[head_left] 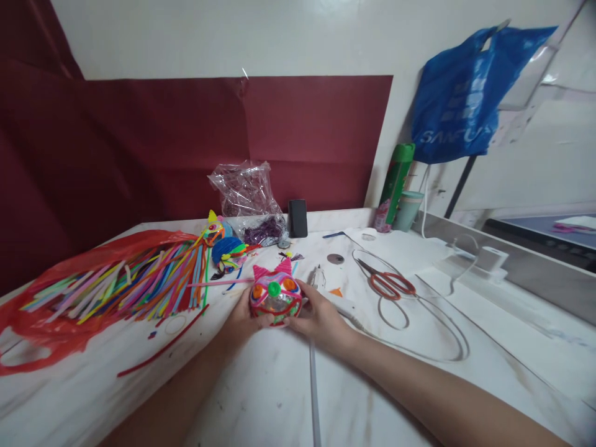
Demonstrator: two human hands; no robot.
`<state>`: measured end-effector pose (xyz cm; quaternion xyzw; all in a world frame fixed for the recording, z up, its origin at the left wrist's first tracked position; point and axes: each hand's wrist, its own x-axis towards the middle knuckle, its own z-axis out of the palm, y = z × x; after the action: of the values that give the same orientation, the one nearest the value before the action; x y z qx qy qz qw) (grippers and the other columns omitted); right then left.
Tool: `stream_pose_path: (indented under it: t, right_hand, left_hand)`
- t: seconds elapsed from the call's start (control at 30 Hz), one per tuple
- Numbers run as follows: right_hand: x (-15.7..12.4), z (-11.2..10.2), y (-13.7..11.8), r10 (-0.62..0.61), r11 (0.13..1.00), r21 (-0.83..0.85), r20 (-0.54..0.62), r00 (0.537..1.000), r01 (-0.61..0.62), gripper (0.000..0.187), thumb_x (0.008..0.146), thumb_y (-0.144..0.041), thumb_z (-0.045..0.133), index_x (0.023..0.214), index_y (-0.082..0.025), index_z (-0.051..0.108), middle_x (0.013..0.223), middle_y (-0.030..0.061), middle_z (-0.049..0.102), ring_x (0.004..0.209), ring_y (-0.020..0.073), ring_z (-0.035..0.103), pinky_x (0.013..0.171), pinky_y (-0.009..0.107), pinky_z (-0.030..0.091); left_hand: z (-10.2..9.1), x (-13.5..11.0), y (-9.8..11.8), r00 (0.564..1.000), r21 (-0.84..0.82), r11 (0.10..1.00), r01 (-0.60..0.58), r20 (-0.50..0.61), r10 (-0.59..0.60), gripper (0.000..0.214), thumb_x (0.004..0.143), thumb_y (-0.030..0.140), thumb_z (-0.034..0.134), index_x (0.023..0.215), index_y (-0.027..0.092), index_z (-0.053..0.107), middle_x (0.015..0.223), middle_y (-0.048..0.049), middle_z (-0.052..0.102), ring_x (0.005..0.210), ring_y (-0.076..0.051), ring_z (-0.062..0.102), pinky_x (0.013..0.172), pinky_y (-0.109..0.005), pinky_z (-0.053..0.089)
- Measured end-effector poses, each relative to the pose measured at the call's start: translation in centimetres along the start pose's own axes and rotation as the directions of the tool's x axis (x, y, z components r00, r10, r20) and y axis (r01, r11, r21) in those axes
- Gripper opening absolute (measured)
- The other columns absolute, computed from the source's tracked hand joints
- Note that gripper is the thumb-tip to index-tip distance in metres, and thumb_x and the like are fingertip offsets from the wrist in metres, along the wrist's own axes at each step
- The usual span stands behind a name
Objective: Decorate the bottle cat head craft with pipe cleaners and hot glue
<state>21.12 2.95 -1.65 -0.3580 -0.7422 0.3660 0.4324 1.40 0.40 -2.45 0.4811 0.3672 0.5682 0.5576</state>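
Between my two hands is a round cat-face ornament [275, 301], a clear ball trimmed with coloured pipe cleaners. It has pink pointed ears, orange eyes, a green nose and a red curved line below. My left hand [246, 313] closes on its left side, and my right hand [319, 313] grips its right side, both thumbs at the lower front. A pink pipe cleaner [221, 282] sticks out leftward by the ball; I cannot tell whether it is attached. Just beyond my right hand lies a white glue gun [342, 304].
Many pipe cleaners [139, 285] lie on a red plastic bag [28, 335] at left. Behind them are two decorated balls [228, 254], a clear bag [251, 192] and a black phone [298, 218]. Orange-handled scissors [391, 285] and a looping cord [459, 332] lie at right.
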Motion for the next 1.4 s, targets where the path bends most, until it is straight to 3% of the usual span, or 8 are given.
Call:
stream_pose_path:
  t: [0.23, 0.43, 0.77, 0.87, 0.93, 1.03, 1.13, 1.4]
  right_hand:
    - [0.0, -0.2, -1.1, -0.090, 0.995, 0.050, 0.018, 0.996, 0.089, 0.055, 0.066, -0.015, 0.068, 0.120, -0.021, 0.057, 0.114, 0.0063, 0.069, 0.101, 0.0236, 0.065, 0.091, 0.036, 0.052]
    - [-0.2, 0.0, -0.6, -0.084, 0.995, 0.054, 0.012, 0.996, 0.083, 0.052, 0.067, -0.014, 0.068, 0.118, -0.021, 0.059, 0.115, 0.0061, 0.069, 0.101, 0.0232, 0.065, 0.091, 0.035, 0.052]
    - [-0.2, -0.2, -0.9, -0.083, 0.996, -0.014, 0.075, 0.994, 0.084, 0.055, 0.070, -0.020, 0.069, 0.123, -0.019, 0.055, 0.116, 0.0078, 0.069, 0.103, 0.0230, 0.065, 0.090, 0.035, 0.052]
    - [0.2, -1.3, -1.0, -0.096, 0.985, -0.136, 0.093, 0.991, 0.108, 0.056, 0.074, -0.025, 0.068, 0.127, -0.018, 0.054, 0.119, 0.0102, 0.068, 0.106, 0.0241, 0.064, 0.090, 0.036, 0.051]
    - [0.8, -3.0, -1.6, -0.062, 0.921, -0.378, 0.107, 0.992, 0.099, 0.047, 0.076, -0.025, 0.066, 0.121, -0.015, 0.060, 0.114, 0.0130, 0.069, 0.105, 0.0261, 0.064, 0.089, 0.036, 0.050]
    - [1.6, -6.2, -3.0, 0.120, 0.633, -0.772, 0.170, 0.978, 0.057, 0.026, 0.078, -0.025, 0.062, 0.098, -0.013, 0.071, 0.098, 0.0158, 0.072, 0.095, 0.0287, 0.067, 0.084, 0.036, 0.048]
    - [1.9, -8.1, -3.3, 0.315, 0.424, -0.906, 0.152, 0.937, 0.005, 0.028, 0.075, -0.034, 0.065, 0.091, -0.012, 0.072, 0.094, 0.0188, 0.072, 0.089, 0.0320, 0.069, 0.073, 0.035, 0.048]
    - [3.2, -6.2, 0.8, 0.303, 0.416, -0.905, 0.042, 0.952, -0.092, 0.027, 0.082, -0.022, 0.054, 0.102, -0.011, 0.067, 0.102, 0.0178, 0.071, 0.091, 0.0280, 0.069, 0.069, 0.030, 0.045]
  left_hand:
    - [-0.7, 0.3, -0.7, 1.000, 0.090, 0.996, -0.006, -0.022, 0.008, 0.096, 0.049, 0.025, 0.090, 0.132, 0.020, 0.043, 0.127, -0.0160, 0.062, 0.118, -0.038, 0.058, 0.094, -0.046, 0.051]
    - [-0.7, 0.4, -0.6, 1.000, 0.133, 0.991, -0.029, 0.004, 0.029, 0.091, 0.049, 0.021, 0.089, 0.130, 0.020, 0.047, 0.122, -0.0145, 0.065, 0.115, -0.036, 0.060, 0.093, -0.042, 0.052]
    - [-0.7, 0.6, -1.2, 0.994, 0.225, 0.974, -0.026, -0.097, 0.049, 0.096, 0.041, 0.025, 0.092, 0.125, 0.019, 0.046, 0.116, -0.0128, 0.067, 0.109, -0.036, 0.063, 0.088, -0.039, 0.055]
    - [-0.8, 0.6, -1.0, 0.992, 0.252, 0.967, -0.047, -0.103, 0.075, 0.093, 0.045, 0.027, 0.090, 0.126, 0.019, 0.047, 0.119, -0.0143, 0.066, 0.111, -0.036, 0.062, 0.091, -0.040, 0.053]
    - [-0.9, 0.7, -0.9, 0.991, 0.249, 0.967, -0.047, -0.109, 0.076, 0.090, 0.048, 0.026, 0.089, 0.126, 0.019, 0.047, 0.121, -0.0149, 0.065, 0.112, -0.035, 0.062, 0.093, -0.041, 0.052]
    - [-1.1, 0.9, -0.6, 0.982, 0.221, 0.975, -0.018, -0.180, 0.059, 0.086, 0.047, 0.025, 0.088, 0.123, 0.020, 0.050, 0.118, -0.0132, 0.068, 0.108, -0.035, 0.064, 0.092, -0.043, 0.052]
    - [-1.3, 1.2, -0.5, 0.951, 0.214, 0.977, 0.020, -0.306, 0.047, 0.081, 0.047, 0.026, 0.087, 0.121, 0.020, 0.052, 0.112, -0.0115, 0.070, 0.105, -0.033, 0.066, 0.091, -0.043, 0.053]
    - [-2.3, 1.9, -0.4, 0.837, 0.275, 0.960, 0.047, -0.535, 0.113, 0.070, 0.052, 0.023, 0.085, 0.117, 0.020, 0.058, 0.102, -0.0073, 0.073, 0.094, -0.025, 0.070, 0.087, -0.036, 0.054]
